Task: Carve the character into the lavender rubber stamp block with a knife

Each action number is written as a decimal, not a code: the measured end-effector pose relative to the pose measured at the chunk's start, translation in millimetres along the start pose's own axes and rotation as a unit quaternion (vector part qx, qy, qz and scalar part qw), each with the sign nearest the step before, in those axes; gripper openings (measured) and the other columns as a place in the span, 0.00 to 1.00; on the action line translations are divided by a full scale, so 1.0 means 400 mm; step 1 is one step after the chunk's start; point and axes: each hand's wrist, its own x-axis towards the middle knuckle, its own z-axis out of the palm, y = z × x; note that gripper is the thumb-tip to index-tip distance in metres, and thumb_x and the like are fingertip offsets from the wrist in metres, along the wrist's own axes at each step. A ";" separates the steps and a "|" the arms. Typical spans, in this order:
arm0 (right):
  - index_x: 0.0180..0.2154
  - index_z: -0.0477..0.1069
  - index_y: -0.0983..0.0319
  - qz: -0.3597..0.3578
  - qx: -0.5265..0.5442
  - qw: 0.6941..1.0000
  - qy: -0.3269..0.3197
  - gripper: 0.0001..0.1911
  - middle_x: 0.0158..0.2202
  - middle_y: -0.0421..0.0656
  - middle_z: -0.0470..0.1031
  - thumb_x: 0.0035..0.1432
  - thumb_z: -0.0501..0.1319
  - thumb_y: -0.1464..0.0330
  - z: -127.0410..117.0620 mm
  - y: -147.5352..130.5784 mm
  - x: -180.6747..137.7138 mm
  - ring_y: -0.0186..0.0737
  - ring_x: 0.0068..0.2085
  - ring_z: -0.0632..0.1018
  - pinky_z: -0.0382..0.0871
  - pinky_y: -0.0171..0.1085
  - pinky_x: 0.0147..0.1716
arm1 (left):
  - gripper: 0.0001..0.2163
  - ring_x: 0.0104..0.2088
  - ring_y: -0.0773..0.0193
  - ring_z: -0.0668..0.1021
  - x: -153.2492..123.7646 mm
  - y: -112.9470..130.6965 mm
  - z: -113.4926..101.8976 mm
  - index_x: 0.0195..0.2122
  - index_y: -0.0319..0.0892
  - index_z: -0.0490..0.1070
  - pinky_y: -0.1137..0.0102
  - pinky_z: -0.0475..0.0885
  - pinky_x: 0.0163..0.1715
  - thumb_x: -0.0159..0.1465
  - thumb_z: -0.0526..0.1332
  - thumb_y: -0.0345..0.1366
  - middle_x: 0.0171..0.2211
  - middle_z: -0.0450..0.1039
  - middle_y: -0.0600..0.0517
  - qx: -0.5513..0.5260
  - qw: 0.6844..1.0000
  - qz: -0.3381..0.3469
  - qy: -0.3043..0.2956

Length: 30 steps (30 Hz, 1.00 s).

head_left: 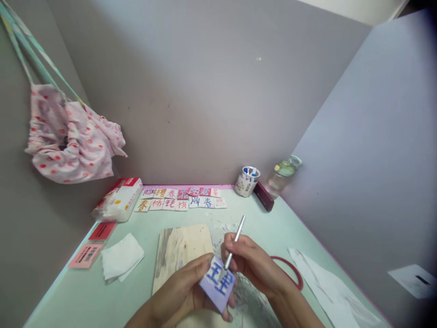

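My left hand (186, 289) grips a small square block (214, 296), tilted toward me, with a blue character on its pale face and a lavender side. A silver craft knife (238, 234) is pinched in my right hand (254, 264), its tip down at the character on the block. Beneath my left hand lies a wooden board (182, 243) with dark smears. Shavings (247, 291) are scattered on the table around the board and under my right hand.
Two rows of character cards (175, 205) lie along the back wall. Behind stand a tissue pack (119, 198), a can of pens (246, 184), a dark red case (264, 197) and a bottle (280, 177). Folded tissue (123, 256) lies left; a red ring-shaped thing (294, 269) and white sheet (317, 287) lie right.
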 end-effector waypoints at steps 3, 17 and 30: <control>0.27 0.67 0.62 0.004 -0.002 1.000 -0.009 0.20 0.19 0.35 0.65 0.56 0.71 0.57 0.001 0.000 -0.003 0.31 0.21 0.66 0.59 0.30 0.23 | 0.18 0.31 0.56 0.84 -0.003 0.001 -0.009 0.46 0.34 0.74 0.64 0.77 0.37 0.73 0.56 0.46 0.36 0.80 0.41 0.009 1.000 -0.002 -0.004; 0.32 0.67 0.60 -0.114 -0.018 0.992 0.059 0.19 0.26 0.38 0.68 0.63 0.66 0.53 0.039 0.000 -0.028 0.37 0.24 0.75 0.67 0.35 0.24 | 0.16 0.38 0.55 0.83 -0.021 0.037 0.003 0.47 0.37 0.74 0.61 0.74 0.46 0.72 0.59 0.47 0.37 0.80 0.43 0.005 0.998 0.058 0.020; 0.31 0.71 0.61 -0.205 -0.129 0.959 0.148 0.19 0.28 0.43 0.72 0.64 0.65 0.52 0.056 0.005 -0.048 0.41 0.31 0.75 0.71 0.37 0.32 | 0.12 0.39 0.58 0.83 -0.018 0.015 -0.004 0.48 0.41 0.77 0.59 0.74 0.50 0.73 0.59 0.41 0.37 0.81 0.46 -0.067 0.992 0.097 0.050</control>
